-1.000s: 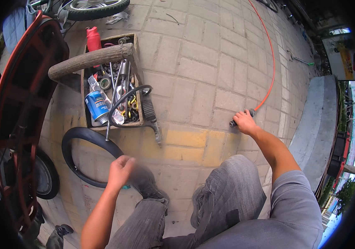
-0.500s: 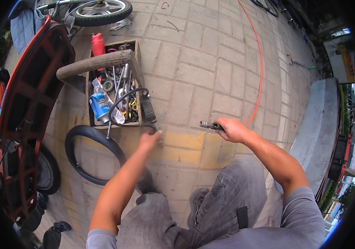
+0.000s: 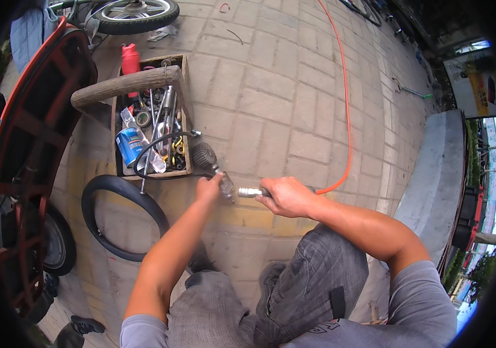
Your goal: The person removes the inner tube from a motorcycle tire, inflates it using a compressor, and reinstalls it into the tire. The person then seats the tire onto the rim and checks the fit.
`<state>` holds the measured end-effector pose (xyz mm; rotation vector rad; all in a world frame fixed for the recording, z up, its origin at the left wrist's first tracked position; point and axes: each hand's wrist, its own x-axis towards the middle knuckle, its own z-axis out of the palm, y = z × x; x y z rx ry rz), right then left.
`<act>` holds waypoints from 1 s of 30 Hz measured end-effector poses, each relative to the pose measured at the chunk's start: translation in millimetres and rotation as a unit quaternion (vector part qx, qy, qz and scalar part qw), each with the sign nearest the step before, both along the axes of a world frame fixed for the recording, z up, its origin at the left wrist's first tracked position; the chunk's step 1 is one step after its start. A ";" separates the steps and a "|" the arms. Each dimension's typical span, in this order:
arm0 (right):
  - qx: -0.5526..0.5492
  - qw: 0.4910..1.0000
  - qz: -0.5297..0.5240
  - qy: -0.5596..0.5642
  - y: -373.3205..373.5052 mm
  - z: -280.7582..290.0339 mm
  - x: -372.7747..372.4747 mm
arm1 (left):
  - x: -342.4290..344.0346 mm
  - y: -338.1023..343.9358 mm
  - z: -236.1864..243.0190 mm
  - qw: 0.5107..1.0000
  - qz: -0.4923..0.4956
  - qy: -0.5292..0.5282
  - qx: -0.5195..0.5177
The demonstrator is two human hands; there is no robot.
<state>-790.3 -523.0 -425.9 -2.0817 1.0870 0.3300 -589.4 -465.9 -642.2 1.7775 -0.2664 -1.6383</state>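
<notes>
while the left hand [image 3: 208,188] grips a ribbed tool [image 3: 205,156], right hand [image 3: 287,196] a coupling [image 3: 248,192], yellow-marked paving [image 3: 271,130] beneath, grey ledge [image 3: 433,162] alongside

Two hands [image 3: 287,196], one orange hose [image 3: 348,124] at one o'clock, one toolbox [image 3: 186,107] at ten, one inner tube [image 3: 117,182] at eight are being seen.

The silver coupling [image 3: 250,192] points left, near the tilted, ribbed grey tool [image 3: 205,156].

At the right fingers [image 3: 267,201], the silver cylindrical metal coupler [image 3: 249,192] looks glossy. The brown round wooden handle [image 3: 126,84] looks rough, matt.
</notes>
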 end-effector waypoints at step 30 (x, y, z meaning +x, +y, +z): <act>0.103 0.958 -0.229 -0.140 12.2 35.4 -20.2 | -21.6 -46.5 209.2 0.845 0.205 0.417 -0.267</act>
